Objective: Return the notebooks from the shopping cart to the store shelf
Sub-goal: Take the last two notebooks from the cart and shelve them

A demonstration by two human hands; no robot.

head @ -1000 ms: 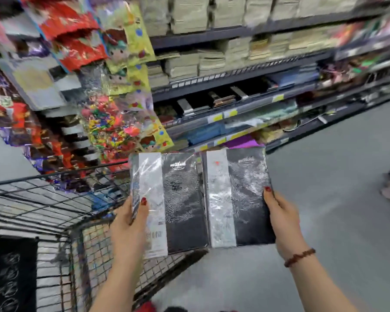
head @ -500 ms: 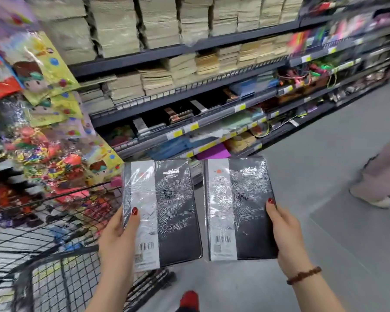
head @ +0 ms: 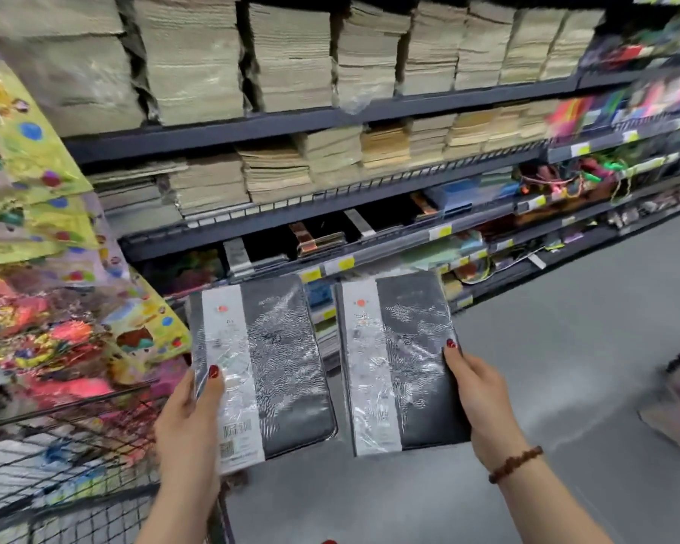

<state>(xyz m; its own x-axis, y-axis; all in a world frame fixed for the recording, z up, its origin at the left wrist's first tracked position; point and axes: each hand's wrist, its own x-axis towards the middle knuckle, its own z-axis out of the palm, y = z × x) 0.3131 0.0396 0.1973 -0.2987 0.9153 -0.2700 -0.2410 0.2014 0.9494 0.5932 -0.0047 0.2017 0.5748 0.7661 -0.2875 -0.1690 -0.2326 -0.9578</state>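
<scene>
Nearest the camera, the left hand [head: 191,418] is gripping a shrink-wrapped black notebook with a white band [head: 266,367] by its left edge, fingers clenched on it with the thumb lying over the wrap. Just beside it, apart by a narrow gap, the right hand [head: 483,398] is holding a matching second notebook [head: 399,359] by its right edge, thumb pressing on the cover; a brown bead bracelet [head: 515,463] is circling that wrist. Both notebooks are being held tilted up in the air above the grey floor [head: 546,367], in front of the lower shelves. At lower left, the wire shopping cart [head: 56,465] is standing beside hanging packs of colourful toys [head: 48,316]. Beyond the notebooks, the dark metal store shelf [head: 330,115] is carrying yellow price tags [head: 346,263] on its lower rails, dark items on a middle level, and tall stacks of beige paper goods [head: 291,56] higher up. Bright coloured stationery [head: 589,174] is showing farther right, blurred.
</scene>
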